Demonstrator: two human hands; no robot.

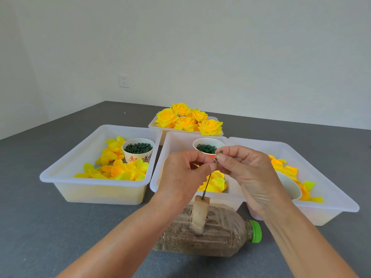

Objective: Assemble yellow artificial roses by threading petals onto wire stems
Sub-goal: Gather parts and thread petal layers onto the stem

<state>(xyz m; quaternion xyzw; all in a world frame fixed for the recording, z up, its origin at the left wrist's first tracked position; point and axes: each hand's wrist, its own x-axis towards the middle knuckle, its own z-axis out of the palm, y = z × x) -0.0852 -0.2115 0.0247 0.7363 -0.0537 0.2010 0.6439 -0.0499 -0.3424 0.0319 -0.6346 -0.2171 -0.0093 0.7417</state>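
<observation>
We hold the wire stem (206, 184) upright in a wooden block (200, 212) wedged into a grain-filled bottle (216, 237), a heavy base, we judge, that frees both hands. Left hand (184, 173) pinches the stem's top; right hand (247, 169) pinches a small green piece (219, 153) there (probably a ring). Petal trays (96, 189) sit within reach on the grey desk (40, 227), finished roses (188, 120) behind, before a plain white wall (220, 47).

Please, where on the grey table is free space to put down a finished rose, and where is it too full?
Free grey table: the near-left patch in front of the left tray, and the strip behind the trays up to the wall. Crowded: the middle, where both hands work at the wire stem over the lying bottle, with trays close together.
</observation>
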